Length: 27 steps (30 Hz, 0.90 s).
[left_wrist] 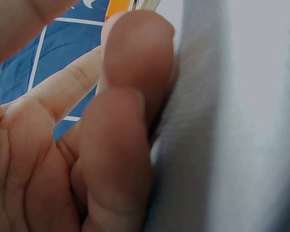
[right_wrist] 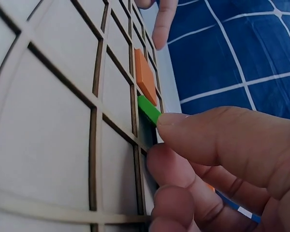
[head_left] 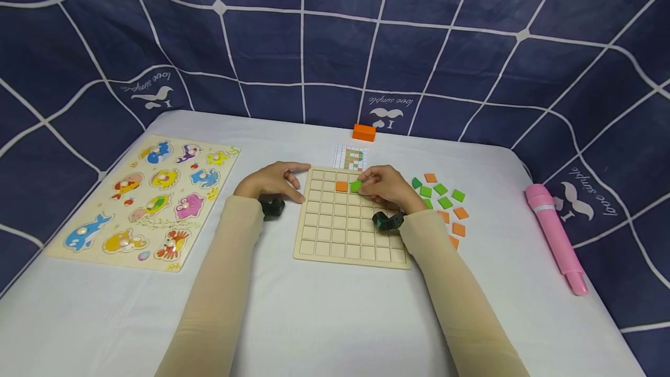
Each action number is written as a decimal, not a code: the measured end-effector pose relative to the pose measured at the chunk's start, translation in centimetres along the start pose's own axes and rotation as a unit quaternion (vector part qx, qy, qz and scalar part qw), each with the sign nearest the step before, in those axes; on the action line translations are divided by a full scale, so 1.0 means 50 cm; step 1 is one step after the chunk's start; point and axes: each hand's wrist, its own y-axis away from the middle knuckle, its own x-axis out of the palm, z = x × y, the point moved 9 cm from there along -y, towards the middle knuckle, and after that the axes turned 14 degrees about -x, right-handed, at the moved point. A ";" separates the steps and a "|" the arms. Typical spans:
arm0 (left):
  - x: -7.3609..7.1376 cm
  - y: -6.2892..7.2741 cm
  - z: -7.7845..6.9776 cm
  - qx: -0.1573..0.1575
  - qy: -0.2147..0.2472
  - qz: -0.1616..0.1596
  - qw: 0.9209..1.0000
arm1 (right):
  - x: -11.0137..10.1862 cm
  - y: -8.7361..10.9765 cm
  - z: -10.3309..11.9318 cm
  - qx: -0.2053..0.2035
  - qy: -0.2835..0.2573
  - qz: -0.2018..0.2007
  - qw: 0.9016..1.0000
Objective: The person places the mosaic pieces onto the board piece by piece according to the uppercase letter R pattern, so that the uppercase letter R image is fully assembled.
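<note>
A square wooden grid board (head_left: 337, 231) lies flat on the table. One orange square tile (head_left: 341, 186) sits in a cell of its second row. Just right of it, my right hand (head_left: 386, 186) pinches a green square tile (head_left: 356, 186) between thumb and fingers. In the right wrist view the green tile (right_wrist: 149, 110) tilts over its cell, close to the orange tile (right_wrist: 145, 77). At the board's upper left, my left hand (head_left: 274, 181) touches the edge with index finger and thumb spread apart. Its other fingers (left_wrist: 118, 154) bend loosely in the left wrist view.
Loose green and orange tiles (head_left: 441, 189) lie right of the board. Behind it are a printed pattern card (head_left: 352, 157) and an orange block (head_left: 364, 132). A sea-animal peg puzzle (head_left: 146, 199) lies left; a pink toy microphone (head_left: 557, 237) is at the right edge.
</note>
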 end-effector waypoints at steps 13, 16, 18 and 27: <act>0.000 -0.001 -0.001 -0.003 -0.001 0.005 1.000 | 0.003 -0.007 -0.005 0.015 0.023 0.003 1.000; -0.001 -0.001 -0.001 -0.001 0.001 0.005 1.000 | 0.002 -0.006 -0.004 0.010 0.022 0.007 1.000; -0.002 -0.004 0.001 -0.003 0.001 0.004 1.000 | 0.001 -0.004 -0.002 0.001 0.028 0.012 1.000; -0.003 0.003 -0.002 -0.008 -0.006 -0.004 1.000 | -0.014 0.022 0.005 -0.040 -0.009 0.030 0.999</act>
